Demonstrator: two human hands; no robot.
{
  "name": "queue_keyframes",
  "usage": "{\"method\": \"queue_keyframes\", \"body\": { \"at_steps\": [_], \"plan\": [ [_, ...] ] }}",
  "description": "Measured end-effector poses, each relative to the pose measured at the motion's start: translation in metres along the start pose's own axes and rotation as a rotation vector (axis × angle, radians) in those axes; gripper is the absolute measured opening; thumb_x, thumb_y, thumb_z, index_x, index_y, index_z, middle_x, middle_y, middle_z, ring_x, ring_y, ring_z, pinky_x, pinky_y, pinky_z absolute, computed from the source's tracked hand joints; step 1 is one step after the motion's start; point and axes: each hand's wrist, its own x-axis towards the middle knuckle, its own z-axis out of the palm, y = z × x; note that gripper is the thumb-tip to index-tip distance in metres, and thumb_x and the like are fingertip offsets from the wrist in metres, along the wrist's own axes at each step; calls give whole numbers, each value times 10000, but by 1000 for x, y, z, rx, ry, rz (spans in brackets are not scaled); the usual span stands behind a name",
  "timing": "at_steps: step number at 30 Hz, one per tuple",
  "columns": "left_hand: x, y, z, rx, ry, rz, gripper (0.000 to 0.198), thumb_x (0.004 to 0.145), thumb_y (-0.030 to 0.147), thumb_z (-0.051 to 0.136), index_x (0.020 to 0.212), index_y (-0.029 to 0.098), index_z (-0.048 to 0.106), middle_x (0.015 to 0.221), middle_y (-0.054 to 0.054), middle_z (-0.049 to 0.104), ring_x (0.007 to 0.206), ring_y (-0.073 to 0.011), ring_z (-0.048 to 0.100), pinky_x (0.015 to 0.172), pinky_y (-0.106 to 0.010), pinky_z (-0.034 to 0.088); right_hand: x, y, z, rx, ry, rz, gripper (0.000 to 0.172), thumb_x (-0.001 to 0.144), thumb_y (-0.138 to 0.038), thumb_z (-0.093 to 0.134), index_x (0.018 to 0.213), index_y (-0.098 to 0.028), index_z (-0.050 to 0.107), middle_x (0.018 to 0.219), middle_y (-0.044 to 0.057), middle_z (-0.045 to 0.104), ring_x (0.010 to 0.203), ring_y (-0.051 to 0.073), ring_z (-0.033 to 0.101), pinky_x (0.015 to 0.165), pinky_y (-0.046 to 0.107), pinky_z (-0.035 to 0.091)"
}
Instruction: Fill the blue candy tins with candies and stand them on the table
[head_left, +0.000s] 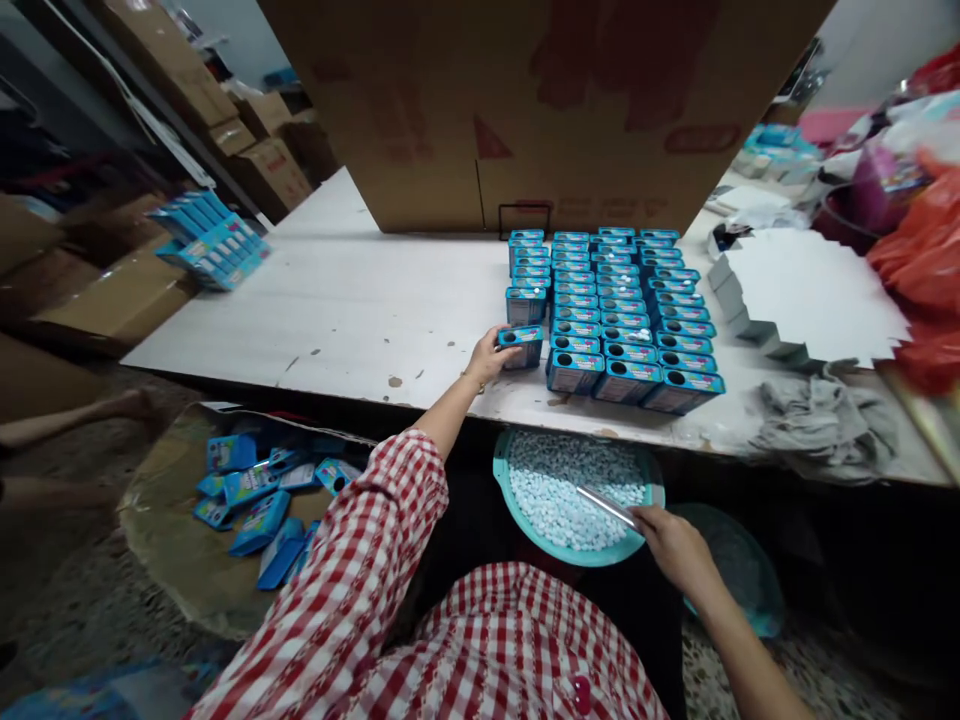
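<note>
My left hand (489, 355) is closed on a small blue box (522, 345) at the near left corner of a block of several rows of identical blue boxes (615, 310) standing on the white table (360, 300). My right hand (671, 545) grips a thin silver scoop or tube (606, 506) over a teal basin (504, 462) full of small pale pellets (566, 490), which rests in my lap below the table edge.
A big cardboard carton (540, 110) stands at the back of the table. White die-cut card sheets (810, 290) and a grey rag (825, 425) lie on the right. Loose blue boxes (255, 500) fill a carton on the floor at left; more are stacked (210, 240) far left.
</note>
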Motion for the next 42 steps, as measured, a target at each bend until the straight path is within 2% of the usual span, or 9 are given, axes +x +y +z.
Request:
{"method": "queue_keyframes", "body": {
  "at_steps": [3, 6, 9, 12, 16, 25, 30, 38, 42],
  "plan": [
    [30, -8, 6, 61, 140, -85, 676, 659, 183, 693, 1266, 95, 406, 1253, -179, 493, 1073, -243, 542, 925, -353, 435, -1, -3, 11, 63, -16, -30, 332, 850, -293, 349, 933, -307, 670, 999, 5, 690, 908, 201, 642, 761, 287, 489],
    [16, -21, -22, 87, 402, -104, 642, 729, 221, 640, 1297, 101, 366, 1296, -194, 431, 1064, -227, 548, 904, -332, 443, 0, 0, 19, 121, -14, -23, 327, 821, -324, 365, 934, -278, 668, 1006, 28, 689, 910, 219, 642, 783, 317, 494],
    [-43, -48, -95, 157, 639, -30, 516, 776, 248, 586, 1250, 162, 402, 1278, -129, 444, 1024, -162, 553, 863, -266, 450, 3, 11, 24, 222, 39, 29, 350, 749, -382, 415, 949, -236, 663, 1024, 72, 681, 953, 258, 627, 827, 362, 488],
    [-134, -80, -179, 377, 872, -268, 331, 811, 252, 517, 1116, 130, 476, 1138, -115, 533, 976, -146, 553, 877, -264, 426, 9, 17, 29, 339, 26, 220, 380, 661, -444, 485, 936, -247, 657, 954, 104, 693, 946, 298, 624, 832, 406, 490],
    [-238, -113, -231, 451, 629, -774, 233, 789, 317, 526, 857, 100, 582, 894, -119, 629, 933, -209, 577, 885, -324, 410, 11, 7, 32, 551, 15, 440, 461, 653, -518, 539, 1052, -302, 622, 1033, 182, 646, 976, 282, 609, 797, 353, 486],
    [-246, -124, -199, 271, 267, -728, 389, 722, 497, 561, 906, 157, 604, 934, -74, 651, 907, -197, 590, 793, -277, 449, 15, -1, 39, 591, 46, 397, 458, 665, -527, 562, 1063, -310, 626, 975, 184, 662, 899, 281, 638, 763, 353, 491],
    [-267, -109, -197, 496, 317, -801, 443, 692, 549, 575, 905, 163, 530, 748, -24, 583, 662, -151, 559, 612, -259, 468, 17, 18, 33, 101, 15, 175, 388, 757, -418, 441, 1015, -224, 655, 937, 94, 691, 863, 283, 640, 740, 392, 496],
    [-284, -93, -164, 489, 243, -676, 548, 677, 304, 600, 1179, 166, 429, 923, -57, 598, 883, -199, 586, 802, -324, 484, 15, 20, 12, -358, -99, 50, 438, 862, -175, 284, 1175, -234, 584, 1113, 82, 623, 921, 200, 604, 653, 264, 439],
    [-277, -77, -174, 482, 86, -487, 469, 634, 197, 527, 1103, 192, 544, 1063, -66, 583, 1110, -226, 501, 985, -374, 393, 19, 27, 13, -390, -105, -43, 448, 810, -85, 325, 1133, -209, 609, 1005, 98, 640, 897, 191, 597, 667, 261, 439]
  ]
}}
